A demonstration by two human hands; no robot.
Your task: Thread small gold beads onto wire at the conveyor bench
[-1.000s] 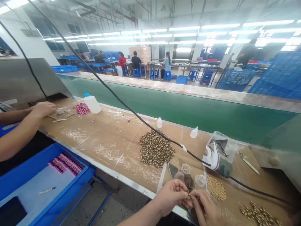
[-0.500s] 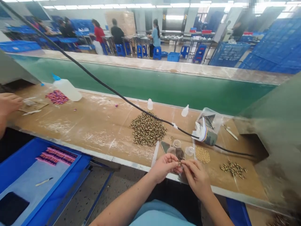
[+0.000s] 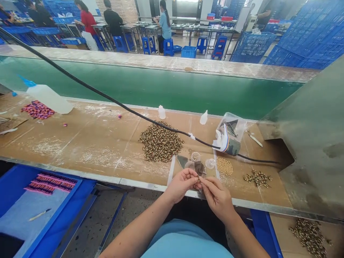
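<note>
My left hand (image 3: pixel 183 184) pinches a small dark-and-gold piece (image 3: pixel 198 178) between thumb and fingertips. From the other side my right hand (image 3: pixel 218 197) has its thumb and forefinger closed on the same piece. Both hands meet above the table's front edge, over a camouflage cloth (image 3: pixel 200 167). Just beyond them stand two small clear cups (image 3: pixel 210 163). To the left lies a large heap of similar dark-and-gold pieces (image 3: pixel 161 142). Right of the cups is a patch of small tan beads (image 3: pixel 225 166), and farther right a smaller pile of dark-and-gold pieces (image 3: pixel 258 178).
A black cable (image 3: pixel 120 105) crosses above the table. Small white bottles (image 3: pixel 204 118) and a clear plastic box (image 3: pixel 243 123) stand behind. At left are a large bottle (image 3: pixel 51 99), pink-purple pieces (image 3: pixel 39 109) and a blue tray (image 3: pixel 63 215). A metal panel (image 3: pixel 317 150) bounds the right.
The view has tipped down and shifted, so more of the lower right pile shows and the neighbour's hand at left is out of frame. Both hands keep their pinch on the small piece.
</note>
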